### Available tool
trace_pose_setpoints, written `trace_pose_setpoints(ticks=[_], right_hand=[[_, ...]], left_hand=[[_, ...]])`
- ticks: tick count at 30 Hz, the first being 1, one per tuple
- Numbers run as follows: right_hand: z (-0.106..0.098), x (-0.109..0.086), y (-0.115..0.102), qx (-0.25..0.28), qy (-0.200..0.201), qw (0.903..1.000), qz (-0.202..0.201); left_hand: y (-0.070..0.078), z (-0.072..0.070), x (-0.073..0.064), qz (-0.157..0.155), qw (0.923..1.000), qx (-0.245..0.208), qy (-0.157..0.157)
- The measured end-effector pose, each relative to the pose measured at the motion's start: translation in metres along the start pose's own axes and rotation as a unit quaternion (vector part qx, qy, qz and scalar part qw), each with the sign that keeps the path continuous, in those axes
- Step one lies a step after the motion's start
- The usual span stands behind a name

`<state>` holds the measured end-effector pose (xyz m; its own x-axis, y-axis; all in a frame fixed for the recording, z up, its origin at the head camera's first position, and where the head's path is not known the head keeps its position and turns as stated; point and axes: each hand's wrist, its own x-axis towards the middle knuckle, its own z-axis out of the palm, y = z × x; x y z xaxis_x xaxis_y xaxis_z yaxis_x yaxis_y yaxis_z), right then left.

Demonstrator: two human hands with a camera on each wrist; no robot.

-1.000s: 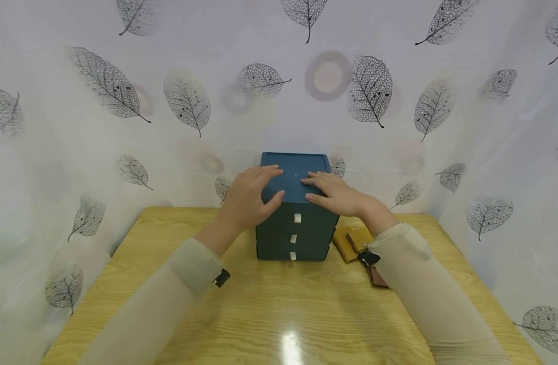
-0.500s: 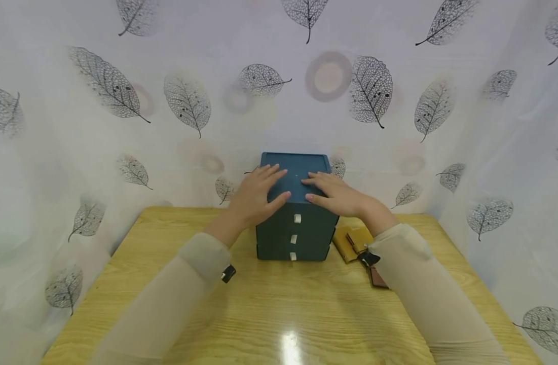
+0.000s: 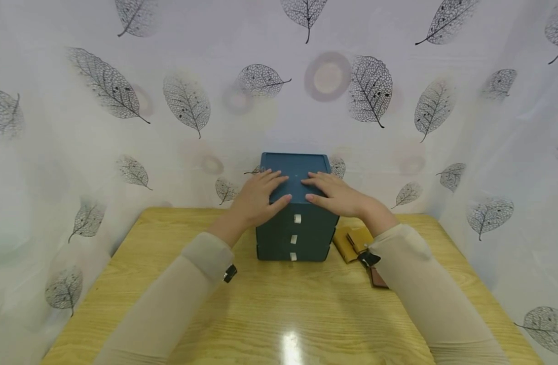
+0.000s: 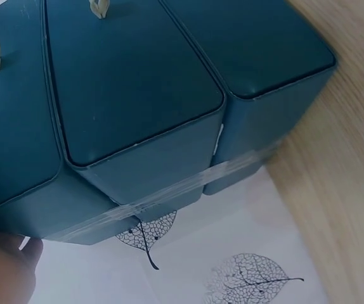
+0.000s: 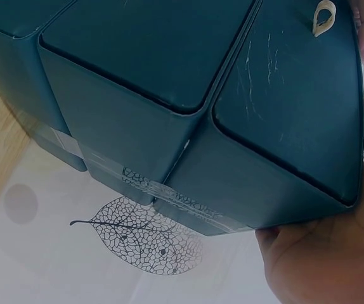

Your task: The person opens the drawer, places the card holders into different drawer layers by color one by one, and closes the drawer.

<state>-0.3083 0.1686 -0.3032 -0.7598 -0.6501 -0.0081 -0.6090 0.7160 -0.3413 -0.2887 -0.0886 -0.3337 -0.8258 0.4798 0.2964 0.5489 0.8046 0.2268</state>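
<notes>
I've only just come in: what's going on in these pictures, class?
A person's left hand and right hand lie over the top of a blue drawer unit, one toward each side, fingers extended and gripping nothing; how firmly they touch is hard to tell. The unit stands on a wooden table, its three drawers shut, each with a pale tab. To its right lie something yellow and something brown, partly hidden by the right sleeve.

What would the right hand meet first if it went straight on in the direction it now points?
Probably the left hand: the right hand points toward it over the blue three-drawer cabinet, though depth is hard to judge.
</notes>
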Motion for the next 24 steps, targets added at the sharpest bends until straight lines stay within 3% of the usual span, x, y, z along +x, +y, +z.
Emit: trace_pose_setpoints(ticks=[10,24], right_hand=[[0.005,-0.005,0.001,0.0,0.025,0.9997,-0.003],[0.016,-0.007,0.003,0.011,0.081,0.9966,-0.009]], left_hand=[[0.002,0.002,0.0,-0.01,0.9996,0.023,-0.015],[0.006,0.001,-0.001,-0.012,0.9997,0.02,-0.005]])
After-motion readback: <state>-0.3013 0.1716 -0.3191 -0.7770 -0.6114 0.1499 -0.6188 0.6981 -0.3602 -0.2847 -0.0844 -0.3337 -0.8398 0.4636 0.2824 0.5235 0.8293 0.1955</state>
